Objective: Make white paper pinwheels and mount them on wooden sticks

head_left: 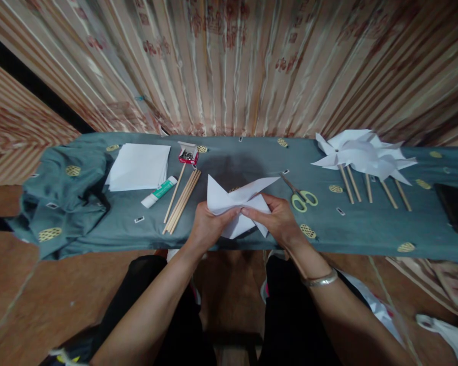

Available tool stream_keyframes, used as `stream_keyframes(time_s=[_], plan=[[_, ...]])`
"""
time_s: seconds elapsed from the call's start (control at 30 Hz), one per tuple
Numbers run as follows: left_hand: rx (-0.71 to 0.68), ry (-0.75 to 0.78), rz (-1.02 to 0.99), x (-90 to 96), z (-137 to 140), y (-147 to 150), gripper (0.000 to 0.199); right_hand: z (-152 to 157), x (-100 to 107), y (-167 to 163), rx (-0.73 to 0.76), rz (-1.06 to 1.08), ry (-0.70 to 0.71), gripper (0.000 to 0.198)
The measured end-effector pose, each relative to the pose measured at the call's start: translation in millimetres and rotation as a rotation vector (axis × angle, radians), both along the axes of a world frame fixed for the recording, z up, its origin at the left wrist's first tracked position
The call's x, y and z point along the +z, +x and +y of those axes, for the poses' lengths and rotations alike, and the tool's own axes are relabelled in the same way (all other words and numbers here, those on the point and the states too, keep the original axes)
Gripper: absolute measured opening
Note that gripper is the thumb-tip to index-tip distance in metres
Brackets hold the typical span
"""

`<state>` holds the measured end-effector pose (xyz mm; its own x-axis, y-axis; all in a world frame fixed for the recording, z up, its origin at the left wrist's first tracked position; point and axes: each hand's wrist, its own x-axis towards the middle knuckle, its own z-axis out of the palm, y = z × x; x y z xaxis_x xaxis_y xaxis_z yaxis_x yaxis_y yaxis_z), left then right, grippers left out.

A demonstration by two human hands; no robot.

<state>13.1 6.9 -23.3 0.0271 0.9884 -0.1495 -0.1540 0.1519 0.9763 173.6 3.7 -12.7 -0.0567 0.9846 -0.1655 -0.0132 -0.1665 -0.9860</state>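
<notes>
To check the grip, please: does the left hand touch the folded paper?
Touching: in the head view, the left hand rests its thumb on the folded paper.

Dim light leaves a soft shadow on the tablecloth [358, 231] beyond the folded paper [221, 197], pale sheen streaks the curtain [229, 66], fine detail looks soft, and wide-angle distortion stretches the edges.

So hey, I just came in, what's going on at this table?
A person's left hand and right hand are both holding a folded white paper, thumbs close together near its middle. To the left lie wooden sticks, a glue stick, an open red box and a paper stack. Scissors lie to the right, with white pinwheels beyond them.
</notes>
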Motion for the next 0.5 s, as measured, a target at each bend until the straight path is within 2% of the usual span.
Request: stream_keyframes(time_s=[0.5], plan=[[-0.022,0.004,0.063,1.5,0.6,-1.2,0.031,-1.3,-3.7,3.5,0.012,-0.017,0.015,0.031]])
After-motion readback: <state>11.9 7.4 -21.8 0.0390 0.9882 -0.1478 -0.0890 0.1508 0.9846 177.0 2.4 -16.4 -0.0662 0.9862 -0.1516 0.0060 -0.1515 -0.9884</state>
